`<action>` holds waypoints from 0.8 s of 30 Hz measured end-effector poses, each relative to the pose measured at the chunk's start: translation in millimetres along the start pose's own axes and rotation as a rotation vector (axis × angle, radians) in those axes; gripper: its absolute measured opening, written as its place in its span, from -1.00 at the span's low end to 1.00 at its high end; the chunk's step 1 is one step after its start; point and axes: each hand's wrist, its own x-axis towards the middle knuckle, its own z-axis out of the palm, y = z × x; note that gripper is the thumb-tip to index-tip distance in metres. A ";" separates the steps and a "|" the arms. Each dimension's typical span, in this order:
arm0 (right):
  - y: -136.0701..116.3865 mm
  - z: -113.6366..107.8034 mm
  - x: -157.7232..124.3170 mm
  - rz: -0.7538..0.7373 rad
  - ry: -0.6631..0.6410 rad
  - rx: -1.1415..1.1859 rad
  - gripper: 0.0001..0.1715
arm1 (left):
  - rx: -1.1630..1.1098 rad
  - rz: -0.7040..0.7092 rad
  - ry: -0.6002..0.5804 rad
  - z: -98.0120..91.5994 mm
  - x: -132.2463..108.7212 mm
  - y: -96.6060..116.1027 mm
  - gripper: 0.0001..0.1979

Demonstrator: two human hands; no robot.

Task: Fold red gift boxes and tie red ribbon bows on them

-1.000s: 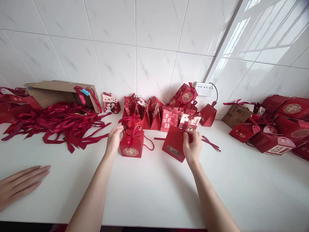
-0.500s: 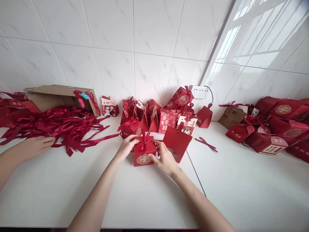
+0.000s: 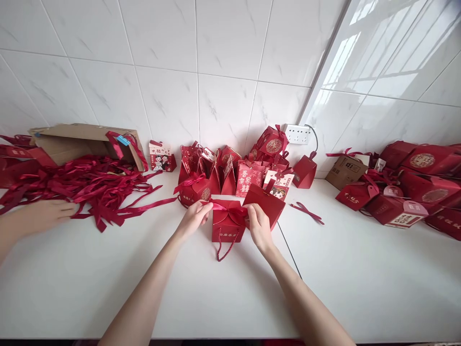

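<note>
A small red gift box (image 3: 227,227) stands on the white counter (image 3: 223,293) in front of me, a dark red cord loop hanging from its front. A red ribbon (image 3: 230,208) lies stretched across its top. My left hand (image 3: 193,220) pinches the ribbon's left end and my right hand (image 3: 258,227) pinches its right end, both closed. Just behind my right hand leans a flat red box (image 3: 268,203).
Several red gift boxes (image 3: 230,168) crowd the wall behind. A pile of red ribbons (image 3: 90,185) and an open cardboard box (image 3: 82,142) lie at the left, where another person's hand (image 3: 46,215) rests. More red boxes (image 3: 406,192) sit at the right. A wall socket (image 3: 297,134) is near the corner.
Both my hands left the box's sides and took the ribbon ends, pulling them apart across the top. The box turned, its cord loop hanging at the front. The other person's hand stayed at the ribbons.
</note>
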 end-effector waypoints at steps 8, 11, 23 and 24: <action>-6.4 0.0 -0.2 0.077 -0.057 0.036 -0.58 | 0.007 0.012 0.038 -1.7 4.0 -3.9 -0.69; -5.5 -0.5 1.6 0.179 -0.079 0.169 -0.49 | -0.007 0.027 0.043 -3.4 3.4 -2.6 -0.67; -1.7 -2.1 6.7 0.301 -0.206 0.378 -0.61 | -0.049 0.063 0.079 -4.3 4.4 -4.4 -0.73; -2.0 -2.1 6.8 0.310 -0.204 0.406 -0.61 | -0.054 0.068 0.090 -4.6 4.4 -4.7 -0.73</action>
